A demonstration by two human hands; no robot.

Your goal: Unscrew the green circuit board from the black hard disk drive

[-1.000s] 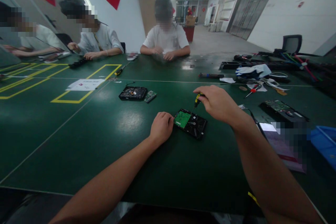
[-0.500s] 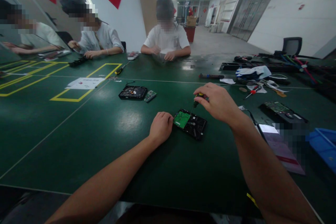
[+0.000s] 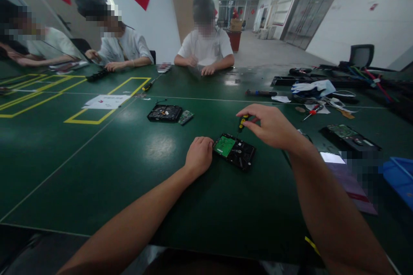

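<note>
A black hard drive [image 3: 242,155] with a green circuit board [image 3: 225,145] on its left half lies flat on the green table. My left hand [image 3: 199,154] is closed at the drive's left edge, its fingertips gripping the corner. Above the drive, my right hand [image 3: 269,126] holds a yellow-and-black screwdriver [image 3: 243,123] by its handle between thumb and fingers. The shaft points down to the far edge of the circuit board, where the tip is too small to make out clearly.
Beyond my left hand lie another hard drive [image 3: 164,113] and a loose circuit board [image 3: 186,117]. To the right are a third drive [image 3: 351,136], a blue bin [image 3: 400,180], gloves [image 3: 312,88] and a red-handled screwdriver [image 3: 312,112]. Several people sit across the table.
My right fingers have shifted on the screwdriver, and more of its yellow handle shows below them. My left hand and the hard drive stay in place.
</note>
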